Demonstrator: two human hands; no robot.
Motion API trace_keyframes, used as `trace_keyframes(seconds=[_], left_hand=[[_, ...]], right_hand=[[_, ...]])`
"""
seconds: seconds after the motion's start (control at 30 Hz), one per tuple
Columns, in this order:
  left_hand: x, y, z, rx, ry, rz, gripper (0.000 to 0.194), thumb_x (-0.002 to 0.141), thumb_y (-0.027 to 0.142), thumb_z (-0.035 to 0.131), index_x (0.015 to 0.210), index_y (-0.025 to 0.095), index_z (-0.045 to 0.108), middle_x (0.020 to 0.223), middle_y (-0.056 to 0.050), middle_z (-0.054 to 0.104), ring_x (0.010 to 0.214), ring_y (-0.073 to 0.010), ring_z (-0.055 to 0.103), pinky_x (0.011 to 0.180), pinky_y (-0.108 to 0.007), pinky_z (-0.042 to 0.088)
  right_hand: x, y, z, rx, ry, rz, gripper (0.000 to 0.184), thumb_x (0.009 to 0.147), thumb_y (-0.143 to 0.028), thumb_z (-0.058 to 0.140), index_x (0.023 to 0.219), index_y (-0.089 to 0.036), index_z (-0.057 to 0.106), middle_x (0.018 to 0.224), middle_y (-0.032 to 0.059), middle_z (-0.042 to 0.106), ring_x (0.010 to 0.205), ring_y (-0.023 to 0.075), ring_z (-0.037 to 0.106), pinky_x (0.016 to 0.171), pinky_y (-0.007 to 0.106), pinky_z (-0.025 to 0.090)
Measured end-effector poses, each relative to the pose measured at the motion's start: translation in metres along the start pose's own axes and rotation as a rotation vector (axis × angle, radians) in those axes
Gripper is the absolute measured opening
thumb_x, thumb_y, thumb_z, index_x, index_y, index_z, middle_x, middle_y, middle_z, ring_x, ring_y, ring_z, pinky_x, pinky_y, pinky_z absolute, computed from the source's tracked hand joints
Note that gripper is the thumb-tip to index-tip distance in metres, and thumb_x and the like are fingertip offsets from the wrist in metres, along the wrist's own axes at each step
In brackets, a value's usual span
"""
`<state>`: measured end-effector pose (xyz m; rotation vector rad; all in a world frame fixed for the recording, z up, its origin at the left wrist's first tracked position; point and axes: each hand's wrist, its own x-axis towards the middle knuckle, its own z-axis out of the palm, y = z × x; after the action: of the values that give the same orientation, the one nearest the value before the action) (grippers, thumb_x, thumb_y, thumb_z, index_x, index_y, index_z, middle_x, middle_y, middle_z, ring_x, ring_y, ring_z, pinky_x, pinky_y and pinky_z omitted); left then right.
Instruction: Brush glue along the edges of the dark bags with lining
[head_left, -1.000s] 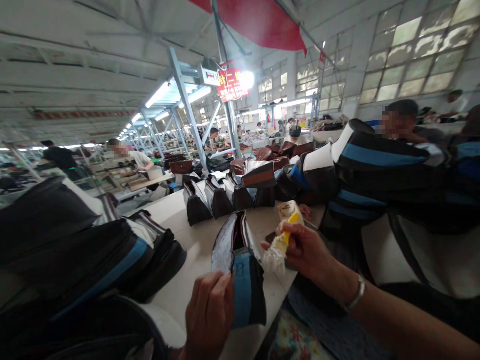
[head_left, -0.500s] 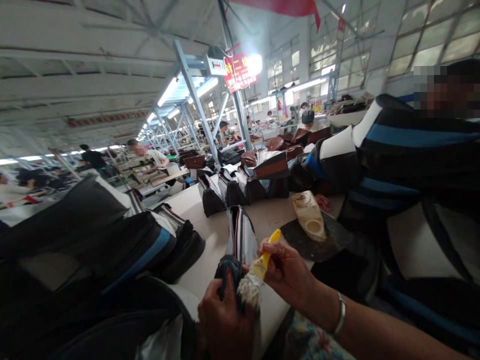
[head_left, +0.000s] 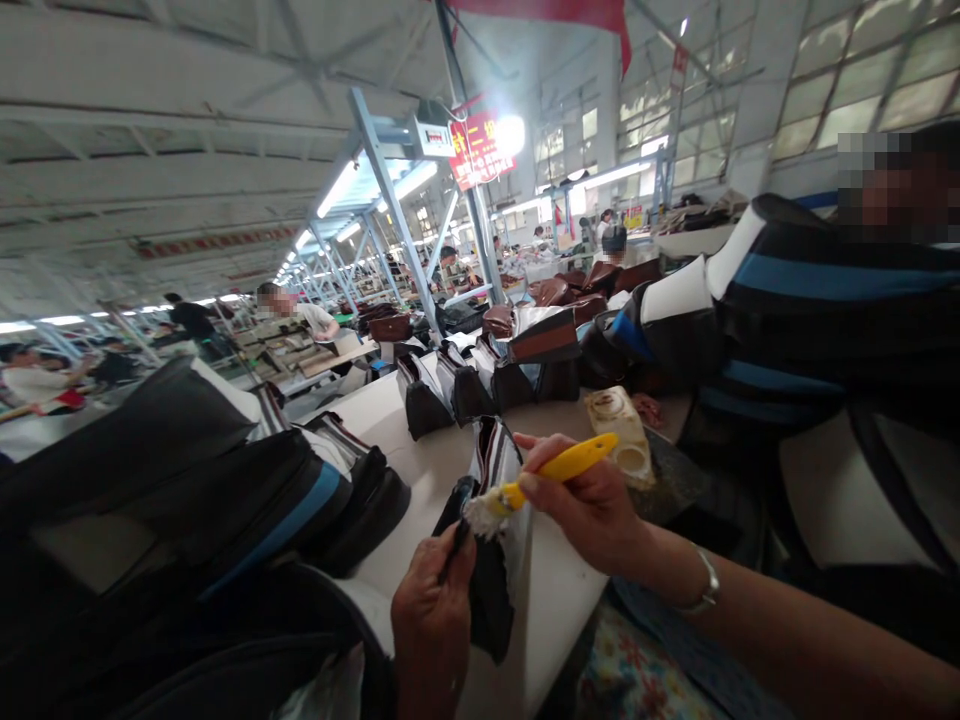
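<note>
My left hand (head_left: 433, 625) is closed on the near end of a black bag piece (head_left: 489, 530) with a silvery lining, standing on edge on the white table (head_left: 390, 420). My right hand (head_left: 589, 505) grips a yellow-handled brush (head_left: 544, 476). Its pale bristles touch the top edge of the bag piece near my left fingers. Behind my right hand a cream glue container (head_left: 622, 430) lies on a dark mat (head_left: 671, 470).
Black, blue and white bag parts are heaped at the left (head_left: 187, 500) and at the right (head_left: 787, 330). A row of standing bag pieces (head_left: 480, 385) lines the table's far side. A person (head_left: 900, 190) sits behind the right heap; other workers are at distant benches.
My right hand has swung the brush from pointing down to lying nearly level, bristles now on the piece's upper edge. The glue container is partly covered by my hand.
</note>
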<state>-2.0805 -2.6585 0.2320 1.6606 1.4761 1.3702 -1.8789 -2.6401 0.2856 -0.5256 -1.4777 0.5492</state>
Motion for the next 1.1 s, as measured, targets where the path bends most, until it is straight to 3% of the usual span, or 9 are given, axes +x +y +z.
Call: trace_keyframes(seconds=[0.1,0.17,0.3,0.47,0.6,0.77,0.87,1.0,1.1], left_hand=[[0.002,0.01,0.002,-0.08,0.006,-0.061,0.034,0.079,0.048,0.071,0.095,0.018,0.076,0.087,-0.002,0.071,0.082,-0.0182,0.064,0.073,-0.023,0.049],[0.004,0.013,0.001,-0.118,0.021,-0.132,0.037,0.075,0.048,0.074,0.094,0.017,0.077,0.086,-0.002,0.072,0.081,-0.0193,0.064,0.072,-0.024,0.049],[0.005,0.017,-0.001,-0.173,0.034,-0.191,0.039,0.071,0.048,0.078,0.094,0.016,0.077,0.084,-0.002,0.073,0.078,-0.0191,0.065,0.071,-0.024,0.05],[0.004,0.013,-0.004,-0.183,-0.036,-0.249,0.045,0.073,0.052,0.077,0.1,0.016,0.076,0.087,-0.001,0.074,0.083,-0.0196,0.066,0.072,-0.022,0.052],[0.004,0.007,-0.006,-0.169,-0.042,-0.294,0.049,0.071,0.054,0.077,0.102,0.016,0.075,0.09,-0.001,0.074,0.081,-0.0196,0.066,0.069,-0.022,0.052],[0.0,0.002,-0.006,-0.186,-0.038,-0.306,0.05,0.07,0.055,0.077,0.102,0.017,0.075,0.088,-0.002,0.073,0.086,-0.0228,0.067,0.071,-0.023,0.054],[-0.003,-0.009,-0.012,0.011,0.008,-0.179,0.046,0.076,0.057,0.069,0.102,0.019,0.074,0.094,-0.004,0.072,0.086,-0.0235,0.067,0.072,-0.028,0.055],[-0.009,-0.033,-0.017,0.354,0.243,0.161,0.04,0.077,0.057,0.065,0.092,0.021,0.074,0.104,-0.013,0.067,0.099,-0.0313,0.066,0.089,-0.044,0.055],[-0.019,-0.047,-0.013,0.429,0.299,0.162,0.06,0.066,0.057,0.075,0.113,0.021,0.066,0.11,-0.017,0.066,0.112,-0.0397,0.061,0.095,-0.053,0.051]], right_hand=[[0.007,0.007,0.006,-0.243,-0.186,-0.301,0.004,0.09,-0.016,0.058,0.091,-0.02,0.057,0.076,-0.0026,0.062,0.068,0.0108,0.058,0.109,0.047,0.042],[0.014,0.01,0.006,-0.343,-0.206,-0.408,0.005,0.089,-0.016,0.058,0.092,-0.02,0.056,0.075,-0.0022,0.063,0.067,0.0114,0.059,0.107,0.047,0.045],[0.023,0.006,0.004,-0.305,-0.114,-0.374,0.007,0.089,-0.016,0.058,0.094,-0.02,0.055,0.072,-0.004,0.059,0.064,0.0105,0.056,0.106,0.046,0.046],[0.02,0.004,0.008,-0.35,-0.238,-0.466,0.005,0.091,-0.019,0.057,0.094,-0.019,0.053,0.071,-0.0028,0.06,0.062,0.011,0.055,0.104,0.044,0.049],[0.017,0.006,0.011,-0.383,-0.171,-0.483,0.007,0.09,-0.017,0.057,0.095,-0.019,0.053,0.073,-0.0024,0.061,0.063,0.0112,0.055,0.107,0.044,0.046],[0.009,0.012,0.013,-0.551,-0.337,-0.646,0.005,0.092,-0.021,0.053,0.091,-0.017,0.055,0.066,-0.0022,0.052,0.059,0.013,0.048,0.108,0.042,0.046],[-0.001,-0.001,0.007,-0.674,-0.347,-0.682,0.008,0.091,-0.016,0.051,0.088,-0.016,0.059,0.063,-0.0022,0.05,0.058,0.0132,0.046,0.112,0.042,0.042],[-0.031,-0.027,-0.005,-0.621,-0.387,-0.585,0.011,0.094,-0.02,0.051,0.087,-0.017,0.059,0.06,-0.0041,0.053,0.054,0.0106,0.046,0.112,0.041,0.042],[-0.057,-0.031,-0.018,-0.598,-0.303,-0.456,0.005,0.093,-0.018,0.054,0.089,-0.018,0.055,0.061,-0.0044,0.056,0.053,0.0087,0.051,0.108,0.038,0.047]])
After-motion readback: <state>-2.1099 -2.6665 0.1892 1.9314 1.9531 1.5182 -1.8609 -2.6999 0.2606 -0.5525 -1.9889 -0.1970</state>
